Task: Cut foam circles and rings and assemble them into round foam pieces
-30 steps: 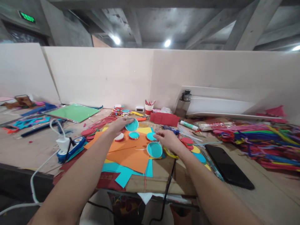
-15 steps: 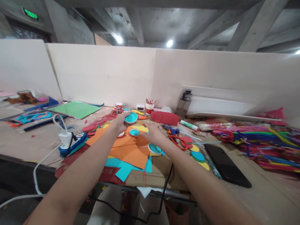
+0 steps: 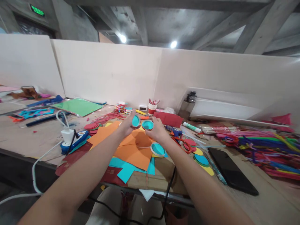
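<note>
My left hand [image 3: 127, 125] is closed on a small round piece [image 3: 135, 120] with a turquoise face and a white rim, tilted toward the right. Close beside it, my right hand [image 3: 158, 129] grips a second round piece [image 3: 147, 125], turquoise inside with a pale rim. The two pieces are apart, held above orange paper sheets [image 3: 133, 153]. A third turquoise round piece [image 3: 157, 149] with a white rim lies on the table below my right wrist. Turquoise paper [image 3: 125, 173] pokes out from under the orange sheets.
Right of my hands lie red-handled scissors [image 3: 181, 144], coloured paper discs [image 3: 201, 160], a black phone [image 3: 232, 170] and bundled pipe cleaners [image 3: 269, 150]. A power strip [image 3: 75, 142] with a white plug is at left. A red-and-white cup [image 3: 152, 108] stands at the back.
My right hand has taken hold of the round piece that was over the orange paper and raised it. My left hand has turned its piece rightward. The view has shifted slightly.
</note>
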